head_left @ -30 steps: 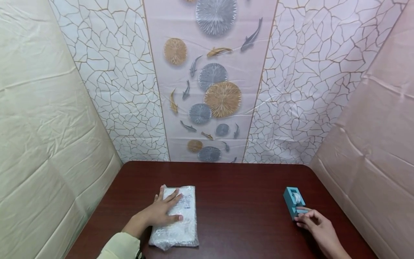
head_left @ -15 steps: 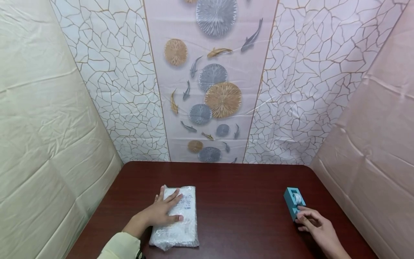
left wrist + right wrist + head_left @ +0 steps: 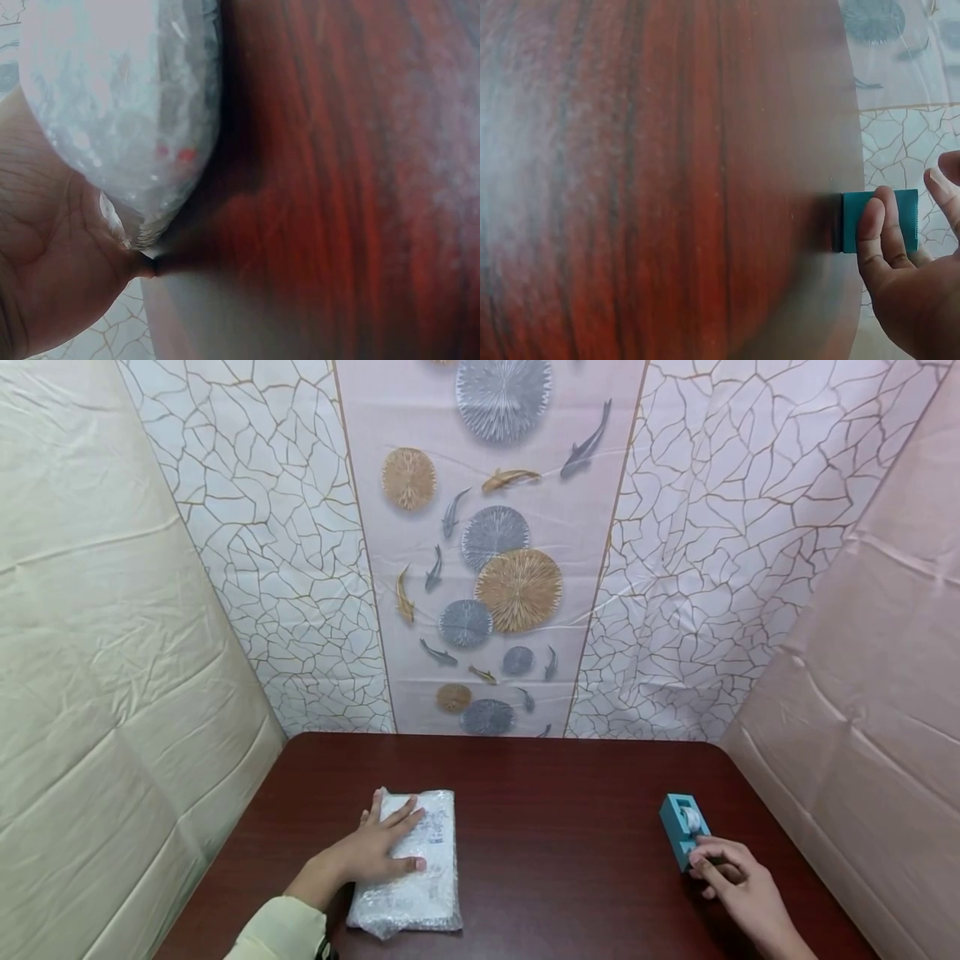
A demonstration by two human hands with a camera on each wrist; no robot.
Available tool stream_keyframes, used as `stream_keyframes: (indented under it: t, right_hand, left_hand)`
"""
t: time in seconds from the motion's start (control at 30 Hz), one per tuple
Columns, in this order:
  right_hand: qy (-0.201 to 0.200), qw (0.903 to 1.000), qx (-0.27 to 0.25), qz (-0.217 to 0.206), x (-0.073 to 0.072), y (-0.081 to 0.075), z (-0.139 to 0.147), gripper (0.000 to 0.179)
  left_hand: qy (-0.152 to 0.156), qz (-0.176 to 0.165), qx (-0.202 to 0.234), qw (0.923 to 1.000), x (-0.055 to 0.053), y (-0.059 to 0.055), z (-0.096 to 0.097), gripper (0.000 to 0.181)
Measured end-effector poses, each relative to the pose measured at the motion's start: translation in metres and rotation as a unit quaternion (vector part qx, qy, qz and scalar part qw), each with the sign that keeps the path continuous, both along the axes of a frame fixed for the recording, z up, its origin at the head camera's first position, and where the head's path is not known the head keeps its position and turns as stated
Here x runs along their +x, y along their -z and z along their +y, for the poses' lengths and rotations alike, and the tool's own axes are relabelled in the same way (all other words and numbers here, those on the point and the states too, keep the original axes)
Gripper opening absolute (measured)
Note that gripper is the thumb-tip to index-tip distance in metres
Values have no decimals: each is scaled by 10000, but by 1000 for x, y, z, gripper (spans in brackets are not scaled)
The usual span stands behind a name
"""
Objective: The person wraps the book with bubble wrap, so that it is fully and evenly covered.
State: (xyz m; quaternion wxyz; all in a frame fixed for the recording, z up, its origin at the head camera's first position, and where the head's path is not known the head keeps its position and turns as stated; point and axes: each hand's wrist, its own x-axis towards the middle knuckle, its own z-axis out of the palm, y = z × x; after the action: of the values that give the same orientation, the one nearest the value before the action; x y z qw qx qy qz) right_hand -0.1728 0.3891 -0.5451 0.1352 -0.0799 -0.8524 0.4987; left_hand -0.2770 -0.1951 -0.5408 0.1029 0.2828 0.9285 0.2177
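Observation:
A flat package in bubble wrap (image 3: 408,902), white with blue print, lies on the left part of the table. My left hand (image 3: 375,852) rests on top of it, fingers spread. In the left wrist view the wrapped package (image 3: 112,82) appears close up beside the palm (image 3: 52,255). On the right stands a teal tape dispenser (image 3: 678,828) with a clear roll in it. My right hand (image 3: 738,877) curls at its near end. In the right wrist view two fingers (image 3: 871,229) lie against the dispenser's end face (image 3: 908,217), thumb and forefinger near its toothed edge; any tape between them is hidden.
The dark red wooden table (image 3: 555,827) has rounded far corners. Patterned cloth (image 3: 487,693) hangs behind it, and quilted beige cloth walls (image 3: 112,735) close in both sides. The dispenser stands near the table's right edge.
The right hand's thumb and fingers have shifted slightly at the dispenser's near end, with the forefinger bending closer to it. My left hand and the package have stayed put.

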Motion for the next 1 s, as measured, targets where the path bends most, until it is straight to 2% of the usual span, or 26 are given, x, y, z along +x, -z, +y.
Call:
stream_keyframes:
  t: [0.37,0.67,0.83,1.0]
  right_hand:
    - [232,9994,235,-99,0,-2,0,33]
    - [381,9974,561,233,0,-10,-1,30]
    - [394,9968,658,233,0,-12,-1,34]
    - [459,9934,1001,330,-1,-12,0,31]
  left_hand:
    - [99,120,81,9998,-3,0,-2,90]
    - [150,114,243,9995,-5,-3,-5,81]
    - [139,-16,336,9993,-5,-3,-6,79]
    - [164,-33,402,9991,-6,-2,-8,76]
